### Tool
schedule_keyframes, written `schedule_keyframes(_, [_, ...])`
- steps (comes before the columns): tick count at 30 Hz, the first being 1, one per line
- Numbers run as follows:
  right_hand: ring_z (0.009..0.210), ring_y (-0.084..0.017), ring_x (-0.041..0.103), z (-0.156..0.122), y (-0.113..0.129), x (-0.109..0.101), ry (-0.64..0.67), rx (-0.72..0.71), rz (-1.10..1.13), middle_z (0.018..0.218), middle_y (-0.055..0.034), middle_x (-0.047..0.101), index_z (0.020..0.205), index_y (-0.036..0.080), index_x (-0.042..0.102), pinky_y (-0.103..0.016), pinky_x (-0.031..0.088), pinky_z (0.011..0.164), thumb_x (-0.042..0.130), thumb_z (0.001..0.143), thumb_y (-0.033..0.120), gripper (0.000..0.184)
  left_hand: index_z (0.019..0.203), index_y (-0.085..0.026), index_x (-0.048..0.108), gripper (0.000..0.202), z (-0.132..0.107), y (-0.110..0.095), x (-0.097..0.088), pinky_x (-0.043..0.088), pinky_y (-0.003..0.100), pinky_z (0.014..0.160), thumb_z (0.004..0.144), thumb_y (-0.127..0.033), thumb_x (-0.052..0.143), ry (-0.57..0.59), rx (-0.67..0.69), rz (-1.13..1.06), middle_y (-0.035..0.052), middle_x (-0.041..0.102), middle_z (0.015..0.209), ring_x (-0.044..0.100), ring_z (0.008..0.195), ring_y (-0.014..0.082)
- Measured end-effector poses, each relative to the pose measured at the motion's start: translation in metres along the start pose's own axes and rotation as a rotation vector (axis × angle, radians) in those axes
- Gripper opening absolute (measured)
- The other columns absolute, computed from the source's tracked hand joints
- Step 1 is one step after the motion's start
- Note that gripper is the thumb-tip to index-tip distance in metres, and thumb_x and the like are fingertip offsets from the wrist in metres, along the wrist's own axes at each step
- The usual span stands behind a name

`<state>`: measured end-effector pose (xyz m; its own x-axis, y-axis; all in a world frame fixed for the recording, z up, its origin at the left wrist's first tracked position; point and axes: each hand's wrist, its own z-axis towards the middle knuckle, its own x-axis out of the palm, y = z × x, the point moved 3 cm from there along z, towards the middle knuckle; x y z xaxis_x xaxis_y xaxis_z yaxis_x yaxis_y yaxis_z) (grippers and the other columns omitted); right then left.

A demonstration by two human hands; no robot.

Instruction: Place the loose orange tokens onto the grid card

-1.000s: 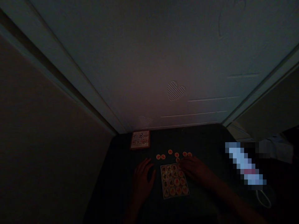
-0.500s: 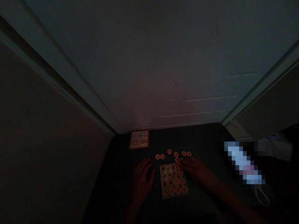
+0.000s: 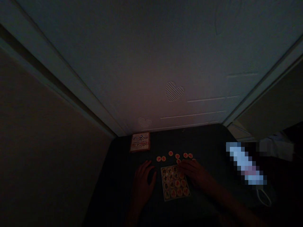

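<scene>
A small square game board [image 3: 174,183] lies on a dark table [image 3: 208,142], its grid filled with several round pieces. More round orange pieces [image 3: 177,155] lie loose in a row just beyond it. My left hand [image 3: 143,179] rests flat on the table left of the board, fingers spread, holding nothing. My right hand [image 3: 193,170] reaches over the board's far right corner, fingertips at the pieces there. In this dim light I cannot see whether those fingers pinch a piece.
A small red-framed box [image 3: 140,142] lies at the table's far left by the wall. A pale wall with embossed hearts [image 3: 174,91] rises behind. A blurred bright object [image 3: 245,162] and a white loop [image 3: 264,197] lie at the right.
My right hand has slid a little left and nearer, onto the board's far right corner. The left hand has stayed put. The view has shifted slightly.
</scene>
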<state>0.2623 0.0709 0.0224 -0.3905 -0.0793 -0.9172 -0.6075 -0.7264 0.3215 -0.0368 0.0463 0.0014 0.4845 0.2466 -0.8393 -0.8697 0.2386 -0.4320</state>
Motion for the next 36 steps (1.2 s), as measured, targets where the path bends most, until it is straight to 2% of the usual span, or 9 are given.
schedule_keyframes(4, [0.138,-0.024,0.054,-0.007,-0.002,0.006,-0.004,0.013,-0.006,0.146,-0.003,0.063,0.146,0.032,0.056,-0.049,0.04,0.116,0.049,0.093,0.004,0.06,0.12,-0.026,0.066,0.024,-0.001,0.0,0.0,0.047,0.058,0.11,0.098,-0.031,0.059,0.0,0.006,-0.004,0.0077,0.065,0.139,0.057,0.133,0.0309])
schedule_keyframes(9, [0.141,-0.022,0.051,-0.018,-0.008,0.0,0.005,0.045,0.017,0.151,-0.0031,0.057,0.153,0.034,0.046,-0.048,0.039,0.117,0.046,0.094,0.004,0.066,0.118,-0.027,0.067,0.023,0.001,-0.001,0.0,0.048,0.058,0.108,0.097,-0.031,0.06,0.0,-0.014,-0.012,0.0069,0.066,0.138,0.058,0.132,0.0309])
schedule_keyframes(14, [0.138,-0.023,0.055,-0.029,-0.01,-0.002,-0.054,0.098,0.068,0.15,-0.0048,0.058,0.15,0.034,0.05,-0.048,0.045,0.113,0.045,0.095,0.005,0.062,0.119,-0.026,0.067,0.023,0.002,-0.003,-0.002,0.047,0.057,0.109,0.097,-0.031,0.06,-0.003,-0.015,-0.028,0.0074,0.065,0.139,0.057,0.132,0.0307])
schedule_keyframes(20, [0.131,-0.026,0.061,-0.063,-0.015,0.008,-0.179,0.198,0.109,0.141,-0.0088,0.065,0.146,0.029,0.054,-0.049,0.052,0.106,0.049,0.096,0.012,0.053,0.118,-0.026,0.068,0.023,0.004,-0.002,-0.002,0.049,0.058,0.107,0.097,-0.032,0.06,0.003,-0.018,-0.044,0.0074,0.067,0.135,0.059,0.13,0.0311])
schedule_keyframes(24, [0.123,-0.026,0.066,-0.08,-0.014,0.015,-0.269,0.254,0.111,0.134,-0.0089,0.07,0.138,0.029,0.062,-0.047,0.056,0.102,0.052,0.095,0.014,0.046,0.124,-0.027,0.066,0.027,0.022,-0.005,-0.004,0.052,0.053,0.105,0.098,-0.031,0.059,0.032,0.001,-0.097,0.0063,0.069,0.132,0.063,0.125,0.0284])
schedule_keyframes(28, [0.12,-0.026,0.067,-0.083,-0.012,0.017,-0.354,0.273,0.092,0.128,-0.0091,0.072,0.131,0.028,0.066,-0.047,0.057,0.1,0.053,0.094,0.012,0.043,0.125,-0.029,0.066,0.027,0.047,-0.013,-0.004,0.053,0.049,0.104,0.099,-0.029,0.057,0.126,0.056,-0.152,0.0045,0.071,0.129,0.066,0.121,0.0251])
schedule_keyframes(32, [0.118,-0.026,0.068,-0.08,-0.013,0.018,-0.354,0.269,0.105,0.125,-0.0089,0.073,0.128,0.028,0.068,-0.046,0.057,0.099,0.053,0.093,0.011,0.041,0.116,-0.027,0.071,0.022,0.065,-0.013,0.004,0.055,0.048,0.101,0.097,-0.028,0.059,0.168,0.078,-0.183,0.0056,0.075,0.12,0.068,0.114,0.0257])
schedule_keyframes(36, [0.118,-0.025,0.068,-0.079,-0.016,0.019,-0.343,0.278,0.118,0.124,-0.0087,0.073,0.127,0.027,0.067,-0.047,0.057,0.099,0.053,0.094,0.011,0.039,0.109,-0.025,0.073,0.019,0.07,-0.007,0.009,0.057,0.045,0.096,0.096,-0.03,0.059,0.165,0.056,-0.187,0.0057,0.077,0.113,0.071,0.107,0.0251])
